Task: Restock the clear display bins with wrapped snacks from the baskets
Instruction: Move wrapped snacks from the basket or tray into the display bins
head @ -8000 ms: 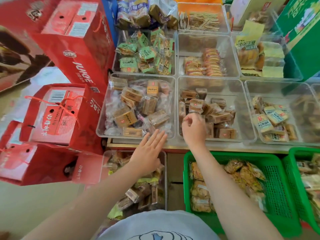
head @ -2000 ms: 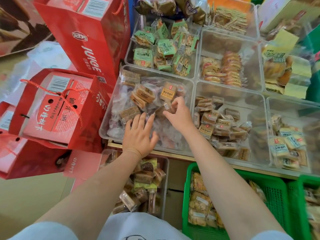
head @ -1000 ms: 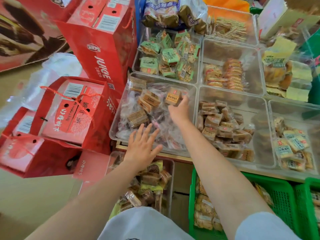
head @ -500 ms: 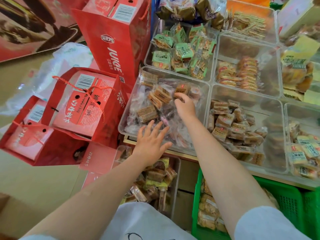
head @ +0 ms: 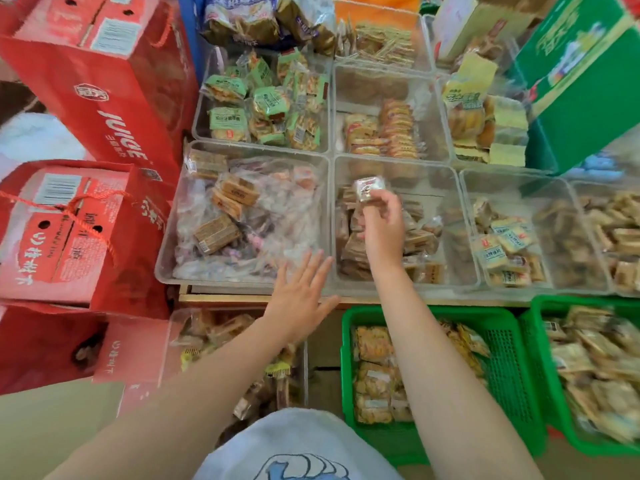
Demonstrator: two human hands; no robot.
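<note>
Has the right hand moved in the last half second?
Yes. The right hand, pinching a wrapped snack, went rightward from over the front-left bin to over the middle bin.

A right hand (head: pixel 382 225) pinches a small packet (head: pixel 369 188) whose print is too blurred to read, the fingers covering its lower edge. The right forearm hides part of a green basket (head: pixel 507 362) and the snacks in it. A second basket (head: pixel 540 341) runs off the right edge, its contents smeared by motion. The left hand (head: pixel 299 299) covers the bench's front edge (head: pixel 221 298). A red box (head: pixel 104 88) is cropped at the top-left corner.
</note>
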